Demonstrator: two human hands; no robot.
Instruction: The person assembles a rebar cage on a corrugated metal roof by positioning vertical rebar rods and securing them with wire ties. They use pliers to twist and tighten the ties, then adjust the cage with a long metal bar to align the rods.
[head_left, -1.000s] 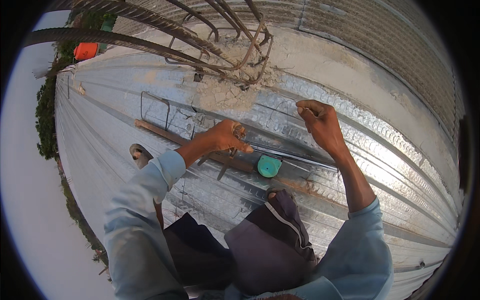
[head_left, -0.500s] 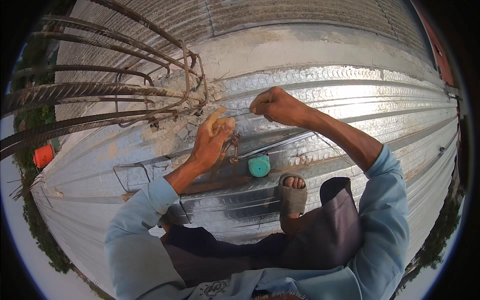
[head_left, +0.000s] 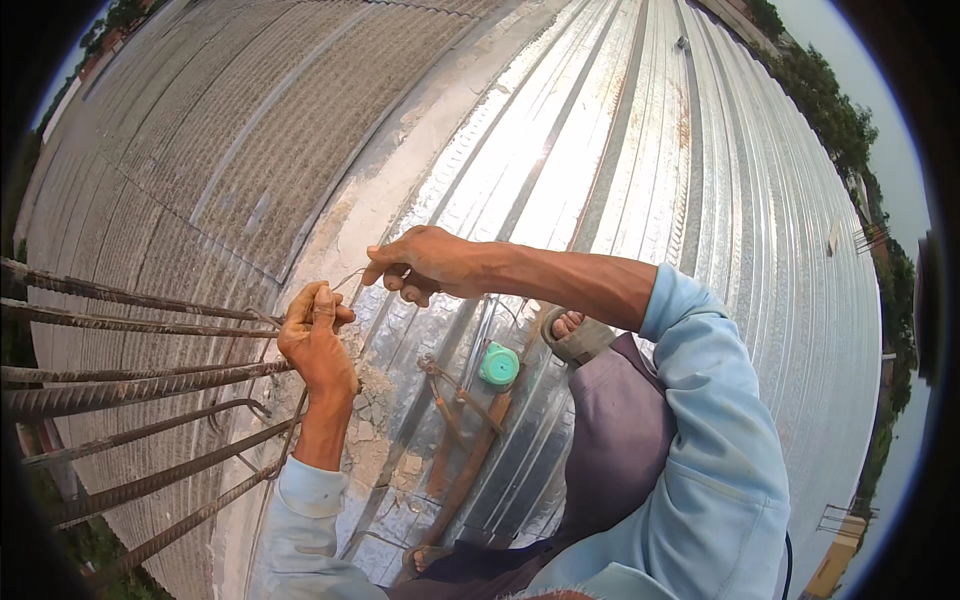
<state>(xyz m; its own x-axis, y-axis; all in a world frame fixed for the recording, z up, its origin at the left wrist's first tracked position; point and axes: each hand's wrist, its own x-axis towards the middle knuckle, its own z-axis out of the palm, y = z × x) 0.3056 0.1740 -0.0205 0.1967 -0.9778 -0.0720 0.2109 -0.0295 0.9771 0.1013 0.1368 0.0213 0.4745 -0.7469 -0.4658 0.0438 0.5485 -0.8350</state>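
Note:
A thin wire point(head_left: 350, 276) spans the short gap between my hands. My right hand point(head_left: 425, 264) is closed, thumb and forefinger pinching the wire's right end. My left hand point(head_left: 318, 338) has its fingers curled together at the wire's other end, right beside the steel reinforcing bars point(head_left: 150, 385). Whether the wire loops around a bar is hidden behind the left fingers. Below the right hand, rusty pincers point(head_left: 445, 388) lie with their handles apart on the metal sheeting. Beside them rests a round turquoise case point(head_left: 498, 364), perhaps a tape measure.
Shiny ribbed metal sheeting point(head_left: 640, 130) spreads to the right, with a concrete ledge point(head_left: 400, 150) along its left. Grey corrugated roofing point(head_left: 230, 130) lies beyond the ledge. A long brown bar point(head_left: 470, 470) is near my sandalled foot point(head_left: 578, 335). Broken concrete point(head_left: 375, 420) lies by the bars.
My view has turned, so the sheeting's ribs now run steeply upward. Both hands have come closer together, and the left is now against the bars. The pincers and turquoise case stay on the sheeting.

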